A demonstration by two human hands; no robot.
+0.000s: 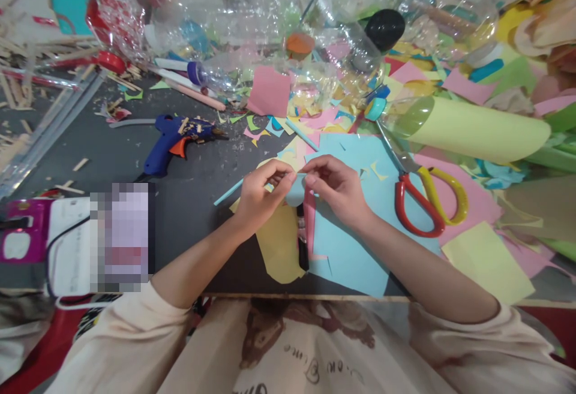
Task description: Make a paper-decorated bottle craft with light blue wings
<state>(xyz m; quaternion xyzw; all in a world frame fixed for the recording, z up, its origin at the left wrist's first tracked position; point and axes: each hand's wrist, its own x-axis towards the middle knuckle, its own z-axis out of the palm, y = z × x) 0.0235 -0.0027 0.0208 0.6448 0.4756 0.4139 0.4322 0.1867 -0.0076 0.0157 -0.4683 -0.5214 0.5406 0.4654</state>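
Between my two hands is a small rounded piece of light blue paper [296, 194]. My left hand [266, 193] pinches its left side with thumb and forefinger. On its right side, my right hand [335, 187] closes thumb and fingers on the edge. Below the hands lie a yellow paper sheet [278, 244] and a black pen-like item [303, 250], whose upper end is hidden by the blue piece. A large light blue sheet [355, 250] rests under my right wrist, beside a pink strip [310, 220].
Red-and-yellow-handled scissors [420, 199] lie at right, near a bottle wrapped in pale green paper [486, 129]. A blue glue gun [173, 139] lies at left. Clear plastic bottles [234, 10] and paper scraps crowd the back. A magenta box [24, 232] sits at the left edge.
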